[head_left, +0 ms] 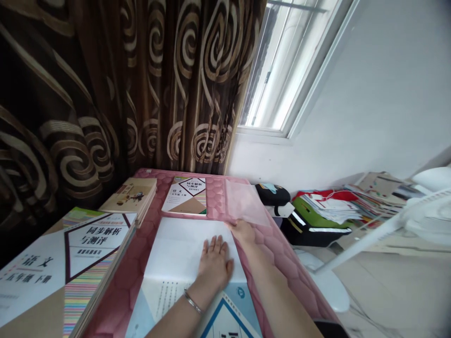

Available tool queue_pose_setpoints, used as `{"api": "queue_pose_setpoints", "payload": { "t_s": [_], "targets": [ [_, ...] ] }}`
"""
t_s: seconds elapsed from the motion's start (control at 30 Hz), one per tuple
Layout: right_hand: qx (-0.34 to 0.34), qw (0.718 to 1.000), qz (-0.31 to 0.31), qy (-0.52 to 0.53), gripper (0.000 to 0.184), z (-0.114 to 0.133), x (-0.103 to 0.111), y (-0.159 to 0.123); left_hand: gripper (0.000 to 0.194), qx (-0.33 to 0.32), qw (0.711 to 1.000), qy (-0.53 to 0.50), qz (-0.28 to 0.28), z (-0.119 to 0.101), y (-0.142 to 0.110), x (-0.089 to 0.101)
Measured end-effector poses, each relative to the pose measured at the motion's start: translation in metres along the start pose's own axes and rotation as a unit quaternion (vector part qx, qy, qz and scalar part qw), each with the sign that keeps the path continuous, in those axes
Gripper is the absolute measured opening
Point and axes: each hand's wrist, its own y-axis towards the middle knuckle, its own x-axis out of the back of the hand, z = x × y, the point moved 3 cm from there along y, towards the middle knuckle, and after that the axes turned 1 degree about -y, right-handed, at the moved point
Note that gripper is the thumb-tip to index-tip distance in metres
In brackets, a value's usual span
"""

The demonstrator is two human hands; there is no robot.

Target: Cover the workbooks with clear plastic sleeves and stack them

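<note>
My left hand (215,263) lies flat with its fingers spread on a blank white sheet (176,249). A silver bangle circles that wrist. Below the sheet shows a blue-and-white printed cover (243,305) with a diamond frame, partly hidden by my left forearm. At the sheet's far right corner, my right hand (242,231) has its fingers closed on the edge. A thin translucent sheet (246,199) lies just beyond my right fingers. Past the white sheet's far edge rests a workbook (186,196) with a diamond on its cover.
Stacked workbooks (52,267) and a tan book pile (130,195) line the left side of the pink padded surface (120,286). A patterned curtain (176,84) hangs behind. To the right are a black case (273,193), a green-and-black bag (317,216) and a white fan (373,239).
</note>
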Motion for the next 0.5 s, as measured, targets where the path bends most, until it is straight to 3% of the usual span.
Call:
{"api": "queue_pose_setpoints", "payload": {
  "t_s": [0.1,0.27,0.4,0.5],
  "targets": [
    [-0.016,1.000,0.001,-0.008,0.054,0.001,-0.002,0.003,0.063,0.002,1.000,-0.001,0.003,0.000,0.000,0.000],
    [0.057,0.998,0.018,0.028,0.031,-0.014,-0.001,-0.006,0.064,-0.004,1.000,-0.009,-0.002,0.000,-0.001,0.002],
    [0.124,0.989,0.036,0.072,0.041,-0.030,0.000,-0.017,0.063,-0.007,1.000,-0.019,-0.010,0.000,-0.001,0.000],
    [0.111,0.990,0.022,0.086,0.036,-0.032,-0.001,-0.016,0.063,-0.009,1.000,-0.019,-0.015,0.000,0.000,0.000]
  ]
}}
